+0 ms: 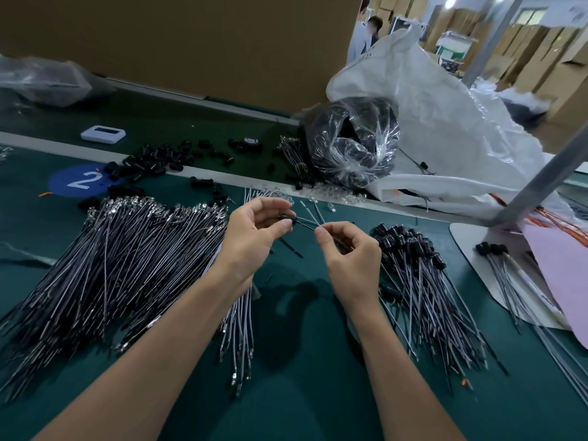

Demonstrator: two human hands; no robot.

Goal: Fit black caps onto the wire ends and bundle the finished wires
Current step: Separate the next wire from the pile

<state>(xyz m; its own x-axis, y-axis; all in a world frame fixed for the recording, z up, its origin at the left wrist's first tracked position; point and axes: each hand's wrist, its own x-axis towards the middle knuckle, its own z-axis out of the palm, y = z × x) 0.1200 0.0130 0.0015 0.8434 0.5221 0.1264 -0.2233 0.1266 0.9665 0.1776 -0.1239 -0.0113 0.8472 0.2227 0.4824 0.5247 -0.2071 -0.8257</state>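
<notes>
Head cam view here: using the blue 2 sticker (pixel 79 181) on the green table (pixel 302 393) as my reference. Both my hands are up off the table, off to the right of the sticker. My left hand (pixel 254 230) is pinching a black cap (pixel 285 220) between thumb and fingertips, and my right hand (pixel 346 249) is pinching a thin wire (pixel 304 226) that runs straight across to that cap. Can't tell if the wire end is actually seated inside. The big pile of uncapped wires (pixel 121 259) fans out just on my side of the sticker, metal terminals pointing away from me. Loose caps (pixel 152 160) are scattered right around the sticker and behind it. The capped wires (pixel 423 275) sit in a heap far right of the sticker, past my right hand. Further back and right of the sticker there's a clear plastic bag (pixel 353 144) of black stuff leaning against a big white sack (pixel 445 122). A small white gadget (pixel 102 133) lies just behind the sticker.
</notes>
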